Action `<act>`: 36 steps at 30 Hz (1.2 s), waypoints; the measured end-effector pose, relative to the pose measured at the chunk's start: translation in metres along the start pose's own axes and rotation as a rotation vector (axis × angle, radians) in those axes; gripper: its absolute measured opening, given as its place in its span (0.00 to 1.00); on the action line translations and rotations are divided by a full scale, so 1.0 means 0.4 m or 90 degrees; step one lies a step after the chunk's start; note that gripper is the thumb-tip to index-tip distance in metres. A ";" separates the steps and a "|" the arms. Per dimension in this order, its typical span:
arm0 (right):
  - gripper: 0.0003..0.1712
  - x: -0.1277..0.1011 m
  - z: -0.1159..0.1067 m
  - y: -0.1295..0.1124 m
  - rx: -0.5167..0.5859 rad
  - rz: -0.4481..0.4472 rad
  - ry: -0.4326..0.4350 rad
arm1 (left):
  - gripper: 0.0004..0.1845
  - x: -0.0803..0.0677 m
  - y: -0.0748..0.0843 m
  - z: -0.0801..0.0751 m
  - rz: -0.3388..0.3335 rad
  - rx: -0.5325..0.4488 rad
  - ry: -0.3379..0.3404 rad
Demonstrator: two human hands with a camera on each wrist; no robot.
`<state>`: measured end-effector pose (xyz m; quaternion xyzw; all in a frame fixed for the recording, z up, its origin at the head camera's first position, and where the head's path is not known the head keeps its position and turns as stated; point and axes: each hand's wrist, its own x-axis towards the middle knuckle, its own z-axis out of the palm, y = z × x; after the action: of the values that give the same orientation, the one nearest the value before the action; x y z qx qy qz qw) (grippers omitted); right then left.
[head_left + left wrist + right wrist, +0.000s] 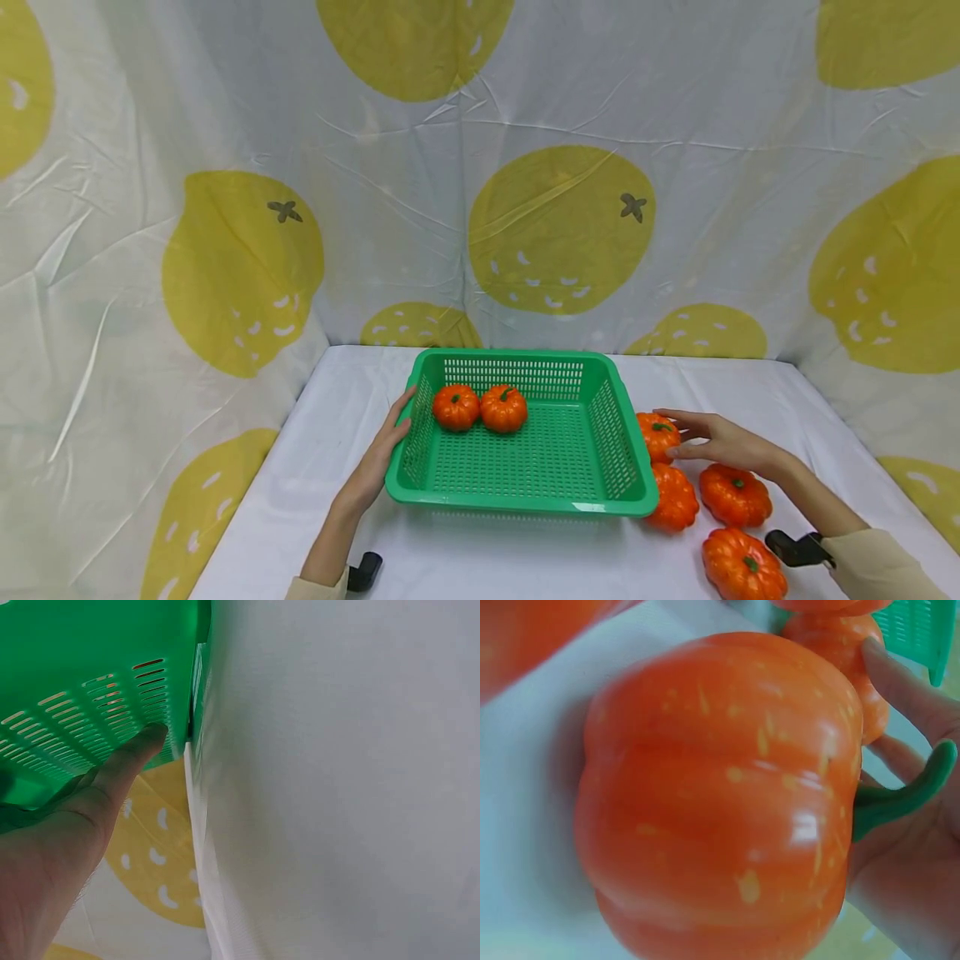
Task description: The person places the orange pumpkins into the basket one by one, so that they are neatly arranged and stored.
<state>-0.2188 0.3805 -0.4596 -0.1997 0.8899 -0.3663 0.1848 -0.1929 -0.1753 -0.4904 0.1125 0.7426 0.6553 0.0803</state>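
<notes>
A green plastic basket (517,505) with slotted walls stands on the white-covered table. Two small orange toy pumpkins, a left one (456,408) and a right one (504,409), lie inside near its back left. My left hand (372,469) rests along the basket's left side, fingers straight; the left wrist view has one fingertip (155,735) against the slotted wall. At the basket's right side, my right hand (722,442) holds another pumpkin (657,435) between thumb and fingers. In the right wrist view, that pumpkin (840,645) is partly hidden behind a large, nearer one (720,795).
Just in front of the held pumpkin, one more pumpkin (672,498) sits close to the basket's right rim. Two others, a farther one (735,493) and a nearer one (742,564), lie below my right forearm. Lemon-print cloth (405,200) hangs around the table's back and sides.
</notes>
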 end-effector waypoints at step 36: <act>0.44 -0.009 -0.011 0.009 -0.064 0.056 0.123 | 0.29 0.002 -0.005 -0.001 0.002 -0.003 0.001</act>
<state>-0.2184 0.3872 -0.4585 -0.1333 0.9286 -0.3305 0.1037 -0.1937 -0.1756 -0.4924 0.1132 0.7408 0.6574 0.0791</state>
